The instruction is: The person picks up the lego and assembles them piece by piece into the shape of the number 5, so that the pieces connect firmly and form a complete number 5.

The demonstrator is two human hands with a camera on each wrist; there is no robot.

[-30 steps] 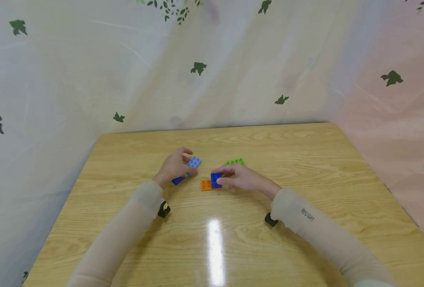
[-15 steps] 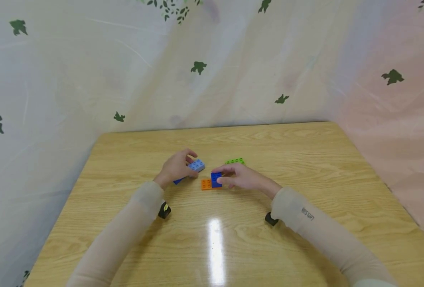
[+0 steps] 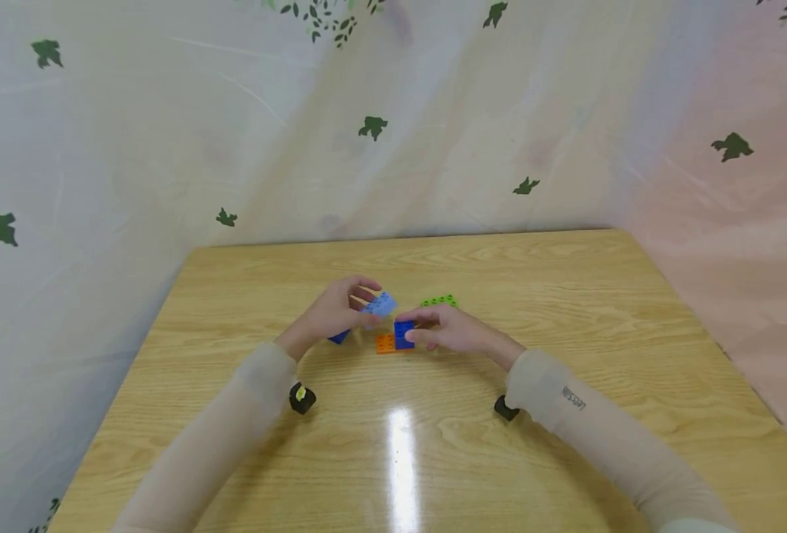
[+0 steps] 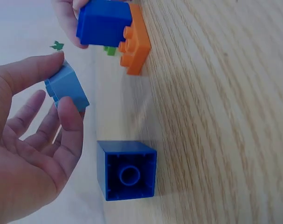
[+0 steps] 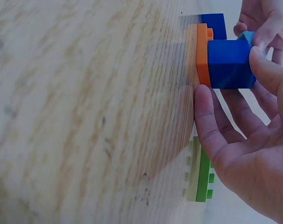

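Observation:
My left hand [image 3: 336,307] pinches a light blue brick [image 4: 69,86] between thumb and fingers, raised off the table and tilted. Just to its right, my right hand [image 3: 456,331] holds a dark blue brick [image 3: 403,334] by its sides. That brick stands on one end of an orange building plate [image 3: 385,344], leaving studs bare on the left end. In the right wrist view, one fingertip touches down beside the orange plate [image 5: 203,56]. A second dark blue brick [image 4: 129,170] lies on its side below the left hand, its hollow underside showing.
A green studded plate [image 3: 441,300] lies behind the right hand, partly hidden by it. Everything is on a wooden table [image 3: 340,459], with a patterned cloth [image 3: 433,148] hanging at its back and sides.
My left hand has moved to the right with the light blue brick, closer to the right hand. The brick's tilt has changed. My right hand stays in place on the dark blue brick.

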